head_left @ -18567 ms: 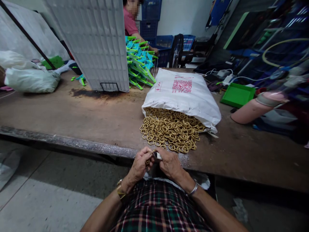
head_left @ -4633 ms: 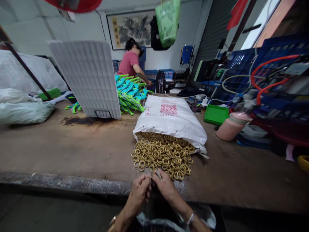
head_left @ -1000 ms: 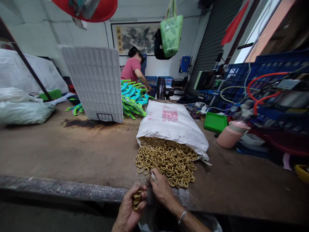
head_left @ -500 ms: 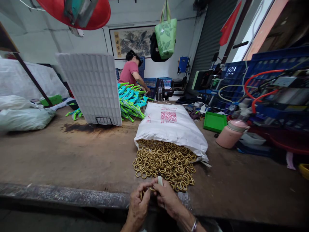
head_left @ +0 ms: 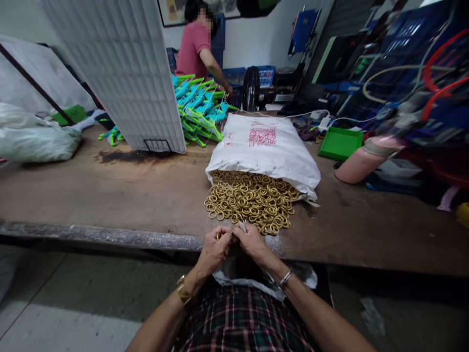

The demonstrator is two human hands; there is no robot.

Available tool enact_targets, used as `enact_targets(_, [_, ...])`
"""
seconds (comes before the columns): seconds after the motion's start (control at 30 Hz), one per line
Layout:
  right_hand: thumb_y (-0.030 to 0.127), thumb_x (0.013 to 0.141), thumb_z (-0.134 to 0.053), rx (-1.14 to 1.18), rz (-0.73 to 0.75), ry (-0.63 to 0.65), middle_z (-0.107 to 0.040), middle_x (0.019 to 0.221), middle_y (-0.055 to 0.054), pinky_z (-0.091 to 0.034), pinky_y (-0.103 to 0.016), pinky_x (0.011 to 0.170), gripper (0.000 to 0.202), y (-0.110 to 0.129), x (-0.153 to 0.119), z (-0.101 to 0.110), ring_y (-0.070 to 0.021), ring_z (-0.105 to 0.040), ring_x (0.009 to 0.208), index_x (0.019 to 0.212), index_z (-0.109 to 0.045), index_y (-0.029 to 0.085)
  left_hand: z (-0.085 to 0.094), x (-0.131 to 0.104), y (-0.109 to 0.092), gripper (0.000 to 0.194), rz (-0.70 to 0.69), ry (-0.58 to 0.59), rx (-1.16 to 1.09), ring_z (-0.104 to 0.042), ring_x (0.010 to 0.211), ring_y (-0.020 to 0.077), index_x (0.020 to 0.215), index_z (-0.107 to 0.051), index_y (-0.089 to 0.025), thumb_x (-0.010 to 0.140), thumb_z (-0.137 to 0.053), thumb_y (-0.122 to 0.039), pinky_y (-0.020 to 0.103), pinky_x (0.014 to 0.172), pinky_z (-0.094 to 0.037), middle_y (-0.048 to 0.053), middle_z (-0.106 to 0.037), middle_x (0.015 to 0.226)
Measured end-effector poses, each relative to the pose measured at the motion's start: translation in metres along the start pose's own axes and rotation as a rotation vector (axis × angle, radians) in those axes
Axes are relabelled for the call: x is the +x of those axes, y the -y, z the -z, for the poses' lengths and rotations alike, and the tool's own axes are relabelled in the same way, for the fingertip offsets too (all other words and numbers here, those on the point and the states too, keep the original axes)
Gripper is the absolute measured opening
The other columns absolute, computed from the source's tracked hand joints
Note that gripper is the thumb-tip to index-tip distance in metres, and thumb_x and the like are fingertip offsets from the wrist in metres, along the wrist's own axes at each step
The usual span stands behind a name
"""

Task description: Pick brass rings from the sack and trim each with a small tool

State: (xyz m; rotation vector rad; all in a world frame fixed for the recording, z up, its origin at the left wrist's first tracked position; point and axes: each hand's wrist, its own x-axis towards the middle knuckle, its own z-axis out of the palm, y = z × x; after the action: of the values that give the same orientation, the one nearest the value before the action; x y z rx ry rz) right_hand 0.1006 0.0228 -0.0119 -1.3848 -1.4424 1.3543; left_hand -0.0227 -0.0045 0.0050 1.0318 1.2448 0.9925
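Both my hands meet at the front edge of the wooden table, just short of a heap of brass-coloured rings [head_left: 252, 200]. My left hand [head_left: 217, 247] is closed, with a ring [head_left: 219, 236] showing between its fingers. Fingertips touching the left, my right hand [head_left: 252, 242] is closed around a small pale, flat-ended tool [head_left: 242, 227]; most of it is hidden in the grip, so its kind is unclear. The rings spill from the open mouth of a white woven sack [head_left: 267, 151] with a red printed code, lying on its side.
A white ribbed panel [head_left: 120, 73] stands upright at left, beside bundled green and blue plastic pieces [head_left: 201, 107]. Rightward are a green tray [head_left: 340, 143] and a pink bottle [head_left: 370, 159]. Across the table [head_left: 91, 195], a person in a pink shirt [head_left: 194, 46] reaches down.
The camera has tilted downward, so my forearms and lap now show and the table sits higher in view. My hands stay together, still gripping the ring and the pale tool.
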Motion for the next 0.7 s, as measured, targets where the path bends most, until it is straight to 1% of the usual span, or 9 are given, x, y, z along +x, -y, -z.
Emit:
enact_targets(0.1, [0.032, 0.074, -0.042, 0.005, -0.027, 0.013, -0.043, 0.048, 0.006, -0.028, -0.019, 0.046, 0.024, 0.002, -0.002, 0.002, -0.0066, -0.035, 0.046, 0.055, -0.046, 0.018, 0.0, -0.002, 0.001, 0.024, 0.094, 0.032, -0.077, -0.035, 0.035, 0.0038, 0.073, -0.053, -0.014, 0.07, -0.057, -0.038, 0.015, 0.033, -0.027, -0.005, -0.047, 0.052])
enact_targets(0.2, [0.034, 0.075, -0.041, 0.013, -0.038, 0.023, -0.043, 0.046, 0.006, -0.028, -0.019, 0.044, 0.026, 0.002, -0.004, 0.001, -0.0066, -0.034, 0.043, 0.055, -0.046, 0.018, 0.0, -0.004, 0.003, 0.026, 0.148, 0.085, -0.191, -0.036, 0.036, 0.0029, 0.074, -0.051, -0.015, 0.069, -0.058, -0.039, 0.015, 0.033, -0.026, -0.005, -0.047, 0.055])
enact_targets(0.33, [0.036, 0.077, -0.041, 0.02, -0.016, 0.036, -0.044, 0.047, 0.006, -0.029, -0.019, 0.045, 0.027, -0.002, -0.003, 0.0, -0.0068, -0.036, 0.043, 0.057, -0.045, 0.018, 0.001, -0.004, 0.006, 0.028, 0.167, 0.155, -0.309, -0.038, 0.038, 0.0025, 0.072, -0.049, -0.016, 0.069, -0.059, -0.041, 0.014, 0.033, -0.025, -0.004, -0.051, 0.061])
enact_targets(0.47, [0.035, 0.079, -0.039, -0.004, 0.024, 0.03, -0.048, 0.051, 0.004, -0.032, -0.019, 0.048, 0.028, -0.004, -0.001, 0.001, -0.0079, -0.041, 0.047, 0.059, -0.047, 0.018, 0.001, -0.005, 0.006, 0.03, 0.152, 0.144, -0.359, -0.038, 0.038, 0.0019, 0.07, -0.048, -0.016, 0.068, -0.061, -0.043, 0.014, 0.034, -0.025, -0.003, -0.052, 0.063])
enact_targets(0.53, [0.031, 0.079, -0.039, -0.083, 0.054, -0.02, -0.049, 0.053, 0.004, -0.033, -0.02, 0.05, 0.023, -0.004, -0.002, 0.003, -0.0088, -0.043, 0.05, 0.064, -0.05, 0.018, 0.0, -0.005, 0.006, 0.03, 0.135, 0.122, -0.376, -0.038, 0.037, 0.0021, 0.07, -0.047, -0.016, 0.068, -0.061, -0.043, 0.015, 0.035, -0.026, -0.005, -0.05, 0.061])
enact_targets(0.6, [0.027, 0.079, -0.039, -0.239, 0.112, -0.053, -0.049, 0.055, 0.003, -0.033, -0.02, 0.052, 0.019, -0.003, -0.005, 0.004, -0.0096, -0.044, 0.053, 0.068, -0.051, 0.018, 0.0, -0.005, 0.006, 0.03, 0.11, 0.104, -0.385, -0.038, 0.038, 0.0026, 0.07, -0.046, -0.017, 0.068, -0.061, -0.043, 0.015, 0.035, -0.027, -0.005, -0.049, 0.059])
enact_targets(0.63, [0.024, 0.078, -0.038, -0.331, 0.151, -0.044, -0.049, 0.056, 0.003, -0.032, -0.02, 0.053, 0.018, -0.002, -0.007, 0.004, -0.0098, -0.044, 0.053, 0.068, -0.051, 0.018, 0.0, -0.005, 0.007, 0.03, 0.093, 0.099, -0.384, -0.039, 0.038, 0.0028, 0.069, -0.045, -0.017, 0.069, -0.06, -0.043, 0.015, 0.036, -0.028, -0.005, -0.049, 0.059])
enact_targets(0.7, [0.018, 0.077, -0.038, -0.509, 0.227, 0.014, -0.051, 0.059, 0.002, -0.03, -0.02, 0.053, 0.016, -0.003, -0.012, 0.004, -0.0102, -0.043, 0.054, 0.069, -0.051, 0.018, 0.001, -0.004, 0.008, 0.029, 0.054, 0.097, -0.374, -0.038, 0.038, 0.003, 0.069, -0.045, -0.017, 0.071, -0.059, -0.043, 0.016, 0.036, -0.028, -0.005, -0.049, 0.059])
